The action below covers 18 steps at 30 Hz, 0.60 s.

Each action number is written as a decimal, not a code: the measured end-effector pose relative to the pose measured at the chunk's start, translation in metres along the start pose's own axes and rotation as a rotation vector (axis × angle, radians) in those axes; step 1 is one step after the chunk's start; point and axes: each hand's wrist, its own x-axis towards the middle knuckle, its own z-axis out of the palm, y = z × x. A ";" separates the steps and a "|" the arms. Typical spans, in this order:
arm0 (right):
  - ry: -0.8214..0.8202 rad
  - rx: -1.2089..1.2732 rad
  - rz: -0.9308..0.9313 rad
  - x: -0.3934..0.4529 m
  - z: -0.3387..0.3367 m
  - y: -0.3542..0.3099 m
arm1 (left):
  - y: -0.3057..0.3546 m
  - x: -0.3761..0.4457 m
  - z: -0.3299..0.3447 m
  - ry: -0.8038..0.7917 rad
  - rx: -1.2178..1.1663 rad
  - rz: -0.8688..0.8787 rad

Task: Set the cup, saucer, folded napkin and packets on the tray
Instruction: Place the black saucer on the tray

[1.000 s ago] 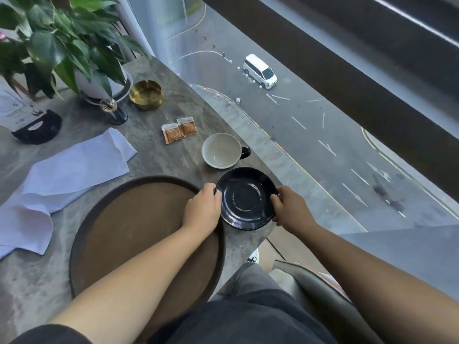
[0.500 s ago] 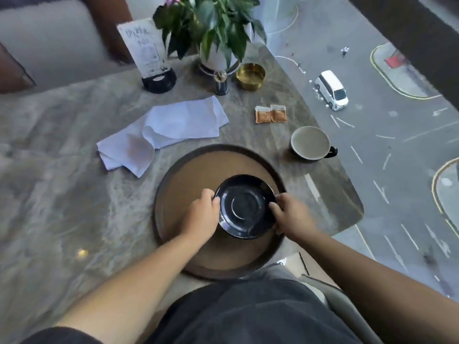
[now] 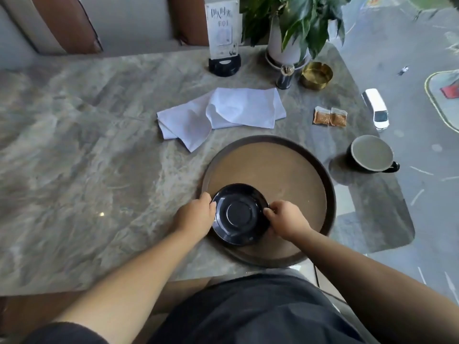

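A glossy black saucer (image 3: 239,214) lies in the near left part of the round brown tray (image 3: 293,167). My left hand (image 3: 196,217) grips its left rim and my right hand (image 3: 285,218) grips its right rim. Right of the tray a dark cup (image 3: 371,153) with a pale inside stands on the table, handle pointing right. Two brown packets (image 3: 329,116) lie side by side beyond the tray on the right. A white napkin (image 3: 221,115), loosely crumpled, lies beyond the tray on the left.
At the table's far edge stand a menu card in a black base (image 3: 223,36), a potted plant (image 3: 290,28), a small dark holder (image 3: 285,76) and a brass bowl (image 3: 316,75). The grey marble table (image 3: 87,145) ends just right of the cup; a street lies far below.
Both hands have carried the saucer from the table at the tray's right onto the tray and across to its near left side. My view has swung left and upward.
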 end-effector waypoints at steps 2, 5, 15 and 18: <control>-0.019 0.004 0.007 0.003 0.003 -0.004 | -0.005 0.001 0.001 0.001 0.025 0.006; -0.025 -0.009 0.012 0.007 0.006 -0.007 | -0.009 0.004 0.001 0.018 0.086 0.017; -0.034 -0.036 0.008 0.012 0.012 -0.013 | -0.016 0.006 0.000 0.019 0.229 0.025; -0.020 -0.022 0.004 0.012 0.013 -0.012 | -0.018 0.005 0.002 0.028 0.235 0.032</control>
